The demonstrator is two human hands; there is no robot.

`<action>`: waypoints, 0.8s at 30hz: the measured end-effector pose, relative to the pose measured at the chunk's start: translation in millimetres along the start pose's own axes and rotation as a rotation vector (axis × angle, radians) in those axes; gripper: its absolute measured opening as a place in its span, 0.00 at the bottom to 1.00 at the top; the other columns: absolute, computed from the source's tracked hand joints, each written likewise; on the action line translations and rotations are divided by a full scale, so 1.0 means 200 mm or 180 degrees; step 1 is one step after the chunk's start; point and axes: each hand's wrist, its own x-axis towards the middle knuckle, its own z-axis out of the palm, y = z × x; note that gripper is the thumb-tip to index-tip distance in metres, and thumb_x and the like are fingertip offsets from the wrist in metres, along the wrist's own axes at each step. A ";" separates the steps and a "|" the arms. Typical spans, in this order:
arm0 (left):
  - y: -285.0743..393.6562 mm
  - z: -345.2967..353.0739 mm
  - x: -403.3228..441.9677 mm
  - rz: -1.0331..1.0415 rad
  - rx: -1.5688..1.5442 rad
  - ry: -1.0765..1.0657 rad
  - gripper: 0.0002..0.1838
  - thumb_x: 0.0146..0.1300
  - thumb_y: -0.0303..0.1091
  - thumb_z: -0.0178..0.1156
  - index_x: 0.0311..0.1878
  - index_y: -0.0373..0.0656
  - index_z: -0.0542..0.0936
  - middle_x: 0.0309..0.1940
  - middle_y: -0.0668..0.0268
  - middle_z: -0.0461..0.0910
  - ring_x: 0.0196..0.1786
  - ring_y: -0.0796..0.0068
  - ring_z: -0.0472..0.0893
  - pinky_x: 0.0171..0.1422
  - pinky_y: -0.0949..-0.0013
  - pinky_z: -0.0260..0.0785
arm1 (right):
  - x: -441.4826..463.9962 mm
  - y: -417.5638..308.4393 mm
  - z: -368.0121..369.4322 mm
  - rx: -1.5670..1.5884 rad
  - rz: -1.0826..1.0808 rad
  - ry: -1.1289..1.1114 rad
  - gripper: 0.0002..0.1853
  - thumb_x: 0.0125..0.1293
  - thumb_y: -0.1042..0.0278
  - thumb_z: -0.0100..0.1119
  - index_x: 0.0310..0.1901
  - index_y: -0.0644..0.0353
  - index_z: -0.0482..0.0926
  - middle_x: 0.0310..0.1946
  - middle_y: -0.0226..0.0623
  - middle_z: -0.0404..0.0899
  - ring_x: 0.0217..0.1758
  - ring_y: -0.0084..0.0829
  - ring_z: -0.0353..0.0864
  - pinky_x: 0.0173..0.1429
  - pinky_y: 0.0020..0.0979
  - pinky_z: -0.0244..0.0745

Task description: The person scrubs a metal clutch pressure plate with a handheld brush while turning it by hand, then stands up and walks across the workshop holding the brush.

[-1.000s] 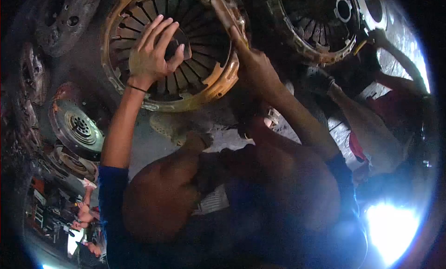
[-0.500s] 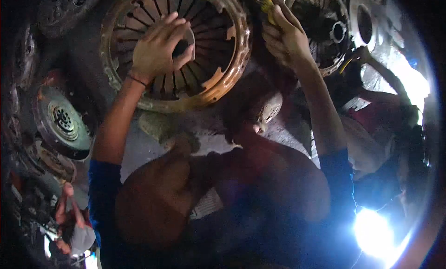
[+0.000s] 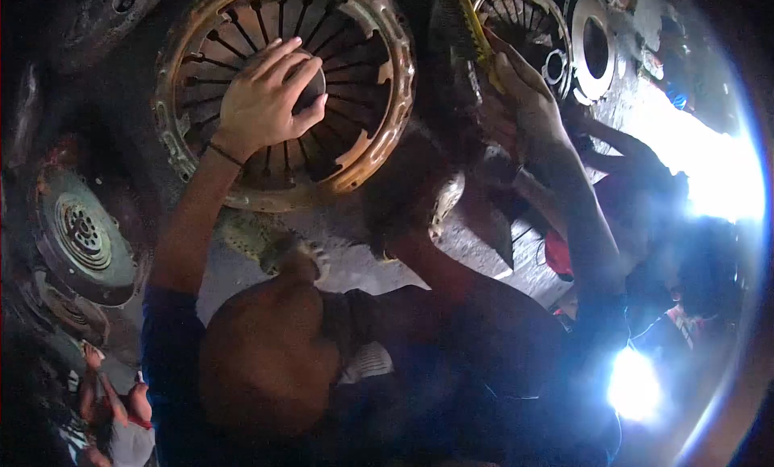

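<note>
A round metal clutch cover [image 3: 375, 156] with a rusty orange-brown rim and dark radial fingers lies at the upper middle. My left hand [image 3: 270, 96] rests over its centre, fingers spread, against a small round dark piece [image 3: 313, 92]. To the right of the cover, my right hand [image 3: 524, 96] is closed around a yellow-handled tool [image 3: 476, 27]. The tool's far end runs up to the dark top edge of the view and cannot be made out.
A second clutch cover [image 3: 567, 31] and a metal ring [image 3: 610, 52] lie at the upper right. A grey-green disc [image 3: 89, 241] stands at the left. Another person [image 3: 133, 435] is at the lower left, and a co-worker's arm [image 3: 617, 136] shows at the right.
My right hand swung with the tool from the cover's right rim out to the right. My left hand stayed over the centre. The whole view has shifted somewhat.
</note>
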 end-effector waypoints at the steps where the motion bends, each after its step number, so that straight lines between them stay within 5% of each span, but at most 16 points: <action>1: 0.01 -0.01 0.00 -0.0017 0.0002 0.0023 0.25 0.71 0.53 0.62 0.61 0.45 0.84 0.61 0.59 0.83 0.70 0.54 0.78 0.78 0.50 0.71 | 0.01 0.05 0.04 -0.0499 -0.0061 0.0166 0.27 0.85 0.56 0.50 0.81 0.47 0.63 0.26 0.27 0.71 0.23 0.18 0.69 0.24 0.24 0.69; 3: 0.02 -0.03 0.02 -0.0049 -0.0018 0.0110 0.25 0.69 0.53 0.63 0.59 0.45 0.83 0.54 0.62 0.85 0.68 0.55 0.80 0.79 0.51 0.70 | 0.04 0.15 0.13 -0.1543 -0.0170 0.0508 0.28 0.84 0.60 0.52 0.81 0.50 0.64 0.32 0.34 0.79 0.24 0.22 0.75 0.28 0.28 0.75; 4: 0.01 -0.01 0.02 0.0004 -0.0038 0.0187 0.24 0.68 0.53 0.64 0.59 0.46 0.83 0.53 0.61 0.86 0.67 0.53 0.81 0.78 0.51 0.71 | 0.04 0.22 0.16 -0.2333 -0.0675 0.0593 0.31 0.81 0.70 0.54 0.82 0.54 0.60 0.44 0.50 0.85 0.32 0.35 0.85 0.36 0.38 0.85; 6: 0.01 0.02 0.01 -0.0132 -0.0038 0.0216 0.24 0.68 0.53 0.64 0.59 0.47 0.83 0.52 0.62 0.86 0.67 0.54 0.81 0.77 0.51 0.72 | 0.08 0.39 0.21 -0.2479 -0.1230 0.0688 0.37 0.77 0.76 0.55 0.83 0.54 0.55 0.50 0.57 0.84 0.39 0.46 0.88 0.42 0.44 0.87; 8: 0.01 0.04 -0.03 -0.0201 -0.0062 0.0188 0.24 0.69 0.54 0.64 0.60 0.47 0.84 0.55 0.62 0.85 0.68 0.54 0.80 0.77 0.51 0.73 | 0.15 0.59 0.30 -0.2592 -0.1975 0.1002 0.29 0.83 0.72 0.46 0.82 0.57 0.58 0.41 0.54 0.86 0.38 0.39 0.89 0.42 0.42 0.84; 12: -0.01 0.04 -0.02 -0.0170 -0.0101 0.0139 0.25 0.70 0.54 0.65 0.62 0.47 0.84 0.59 0.63 0.85 0.70 0.55 0.79 0.76 0.51 0.74 | 0.22 0.69 0.49 -0.2783 -0.1650 0.1141 0.41 0.74 0.79 0.54 0.84 0.57 0.49 0.47 0.61 0.85 0.46 0.57 0.89 0.49 0.52 0.85; 15: 0.00 0.03 0.00 -0.0196 -0.0129 0.0136 0.25 0.69 0.53 0.65 0.61 0.47 0.85 0.57 0.64 0.86 0.70 0.57 0.79 0.77 0.51 0.73 | 0.29 0.69 0.51 -0.2943 -0.1477 0.1277 0.45 0.68 0.84 0.54 0.85 0.56 0.47 0.46 0.60 0.85 0.47 0.60 0.88 0.49 0.53 0.85; 18: 0.02 0.02 0.00 -0.0243 -0.0199 0.0091 0.24 0.68 0.52 0.66 0.60 0.47 0.85 0.56 0.64 0.86 0.70 0.57 0.79 0.78 0.51 0.72 | 0.15 0.84 0.47 -0.2852 -0.1241 0.1025 0.54 0.63 0.81 0.63 0.85 0.61 0.38 0.57 0.74 0.76 0.46 0.63 0.87 0.47 0.53 0.88; 24: 0.02 0.03 0.00 -0.0260 -0.0254 0.0135 0.22 0.69 0.50 0.65 0.59 0.47 0.85 0.53 0.63 0.87 0.69 0.58 0.80 0.79 0.51 0.71 | -0.05 0.86 0.52 -0.3590 -0.1067 0.0853 0.57 0.60 0.83 0.66 0.85 0.59 0.38 0.58 0.68 0.77 0.47 0.61 0.87 0.47 0.49 0.89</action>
